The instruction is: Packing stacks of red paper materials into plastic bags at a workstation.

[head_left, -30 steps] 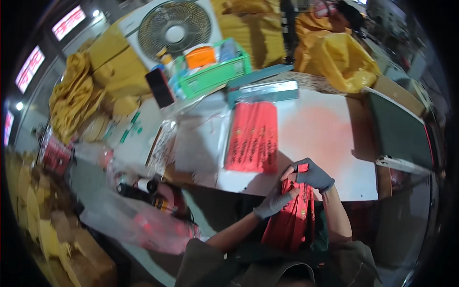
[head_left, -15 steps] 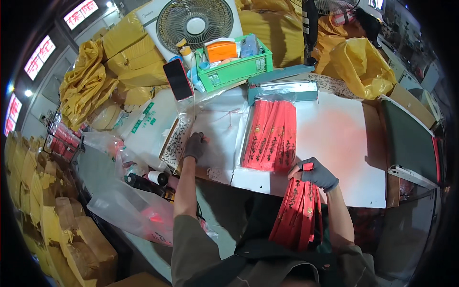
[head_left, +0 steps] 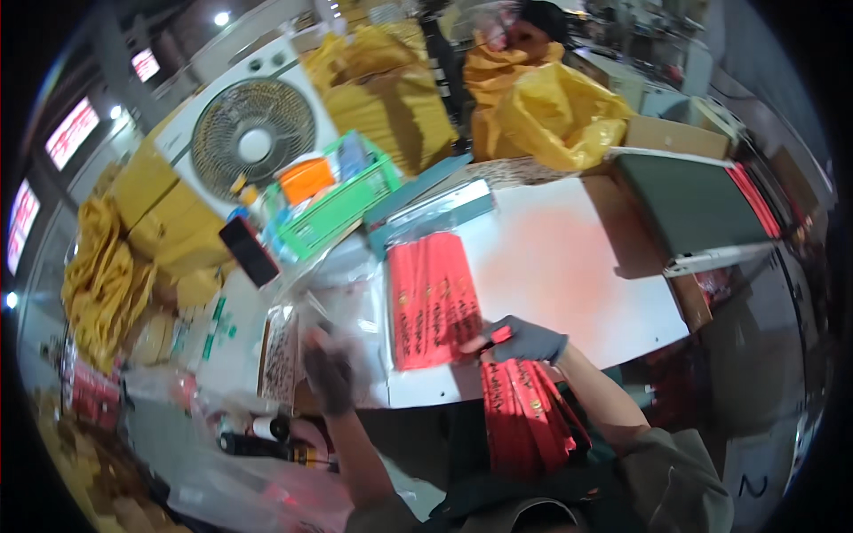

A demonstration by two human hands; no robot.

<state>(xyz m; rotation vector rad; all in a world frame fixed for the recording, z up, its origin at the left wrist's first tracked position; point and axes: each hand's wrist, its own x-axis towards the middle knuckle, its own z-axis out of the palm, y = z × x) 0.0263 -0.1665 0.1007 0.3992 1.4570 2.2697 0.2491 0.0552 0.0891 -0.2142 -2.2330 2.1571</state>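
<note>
Gripped in our right hand point(head_left: 526, 339), gloved grey, is a bundle of red strips point(head_left: 524, 417); the fingers close round its upper end at the near edge of the bench point(head_left: 569, 266), and the bundle hangs below that edge toward our lap. Our left hand point(head_left: 327, 377), in a dark glove, is blurred; we cannot tell whether it holds anything, but it sits over clear plastic bags point(head_left: 342, 311) at the left of the bench. Between the hands, a second red stack point(head_left: 431, 298) lies flat on the white top, its near corner just beside the right hand. Behind that stack we note a teal device point(head_left: 435, 209), and left of it a green basket point(head_left: 342, 209) holding an orange item. A fan point(head_left: 253, 133) stands farther back. Yellow bags point(head_left: 560, 111) are piled at the far side. Dark bottles point(head_left: 258, 435) lie below the left hand.
</note>
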